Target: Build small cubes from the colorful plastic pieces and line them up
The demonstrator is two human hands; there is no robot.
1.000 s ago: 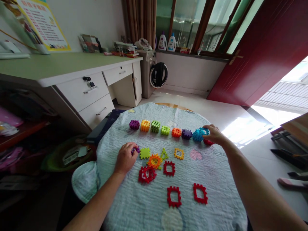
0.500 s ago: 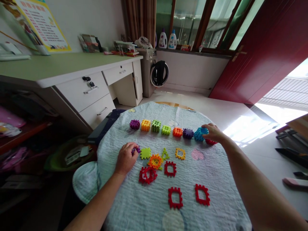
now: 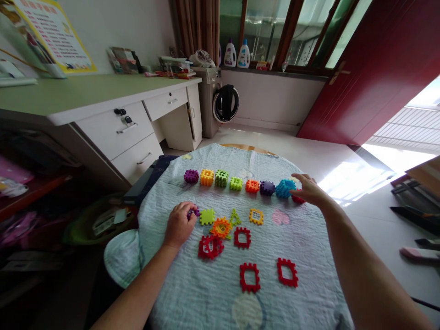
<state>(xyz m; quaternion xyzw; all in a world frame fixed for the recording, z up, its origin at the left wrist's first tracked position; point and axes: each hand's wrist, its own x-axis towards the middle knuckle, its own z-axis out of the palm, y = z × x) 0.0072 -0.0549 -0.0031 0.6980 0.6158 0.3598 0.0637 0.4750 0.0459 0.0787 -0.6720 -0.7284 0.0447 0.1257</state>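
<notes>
Clock = tabletop, 12 at the far side. Left hand [image 3: 180, 223] at 10: thumb and fingers closed on a purple piece [image 3: 197, 211], mostly hidden, a bit of notched edge showing. Right hand [image 3: 307, 190] at 1: thumb and fingers apart, just beside the blue stack [image 3: 283, 189].

Blue stack at 1: bright blue, chunky, toothed all round. From it, dark purple stack [image 3: 267, 188] just beside at 9; red stack [image 3: 297, 196] at 4, partly behind the hand. Row runs on to the left: orange, lime, green, yellow, purple stacks.

From the purple piece: solid lime square [image 3: 207, 217] just beside, 3 to 4. Lime triangle frame [image 3: 235, 217] and yellow square [image 3: 256, 216] at 3. Orange piece [image 3: 221, 227] at 4, red pile [image 3: 210, 246] at 5.

3 loose red frames, square holes: 1 mid-table, 1 at 6, 1 at 4. All on a pale blue-green cloth [image 3: 268, 247]. Washing machine [image 3: 208, 103] beyond at 12.
</notes>
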